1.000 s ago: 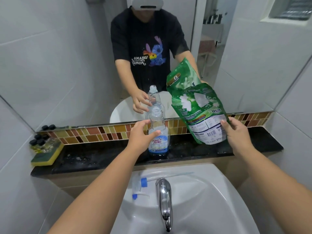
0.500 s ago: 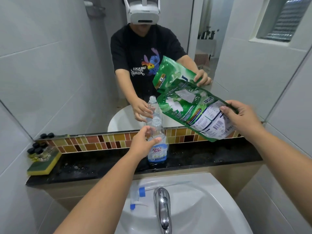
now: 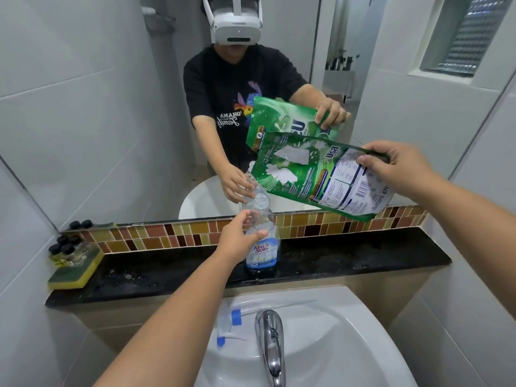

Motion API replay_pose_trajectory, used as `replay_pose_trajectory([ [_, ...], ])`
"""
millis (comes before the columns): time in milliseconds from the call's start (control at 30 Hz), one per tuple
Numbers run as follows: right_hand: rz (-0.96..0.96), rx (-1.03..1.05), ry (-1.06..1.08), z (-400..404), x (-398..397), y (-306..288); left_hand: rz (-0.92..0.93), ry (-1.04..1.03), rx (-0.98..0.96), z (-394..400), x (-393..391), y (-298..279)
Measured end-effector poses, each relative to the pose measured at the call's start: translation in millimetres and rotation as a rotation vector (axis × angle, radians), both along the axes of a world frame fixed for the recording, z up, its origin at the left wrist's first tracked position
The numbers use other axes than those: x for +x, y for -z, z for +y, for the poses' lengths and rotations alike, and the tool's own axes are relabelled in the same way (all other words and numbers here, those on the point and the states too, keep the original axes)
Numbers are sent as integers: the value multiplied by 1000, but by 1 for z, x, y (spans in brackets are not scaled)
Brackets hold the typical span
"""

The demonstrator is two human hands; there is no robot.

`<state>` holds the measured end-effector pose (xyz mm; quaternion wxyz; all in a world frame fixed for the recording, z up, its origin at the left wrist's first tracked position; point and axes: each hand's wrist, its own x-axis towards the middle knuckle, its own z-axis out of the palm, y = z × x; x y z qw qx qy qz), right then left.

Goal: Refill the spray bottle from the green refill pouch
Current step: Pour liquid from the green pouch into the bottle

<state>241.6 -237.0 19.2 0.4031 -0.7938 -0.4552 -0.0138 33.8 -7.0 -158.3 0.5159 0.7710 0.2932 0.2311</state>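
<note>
A clear spray bottle [image 3: 262, 241] with a blue and white label stands upright and uncapped on the black ledge [image 3: 363, 263]. My left hand [image 3: 240, 236] grips its shoulder from the left. My right hand [image 3: 396, 166] holds the green refill pouch [image 3: 315, 177] by its bottom end. The pouch lies tilted almost flat, its lower left corner close above and just right of the bottle's open neck. No liquid is visible flowing. The bottle's trigger sprayer head [image 3: 231, 322], white with blue parts, lies on the sink rim left of the tap.
A white sink [image 3: 349, 344] with a chrome tap [image 3: 270, 342] sits below the ledge. At the ledge's left end is a yellow-green sponge [image 3: 75, 272] with several small black-capped bottles [image 3: 65, 248] on it. A mirror [image 3: 97, 121] and tiled strip back the ledge.
My right hand has tipped the pouch from near upright to almost flat and brought its corner down over the bottle's neck. My left hand has stayed on the bottle.
</note>
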Motion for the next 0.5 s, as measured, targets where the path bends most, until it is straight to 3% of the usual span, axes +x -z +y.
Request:
replay_pose_trajectory([
  [500, -258, -108, -25, 23, -4, -33, 20, 9, -36, 3, 2, -2],
])
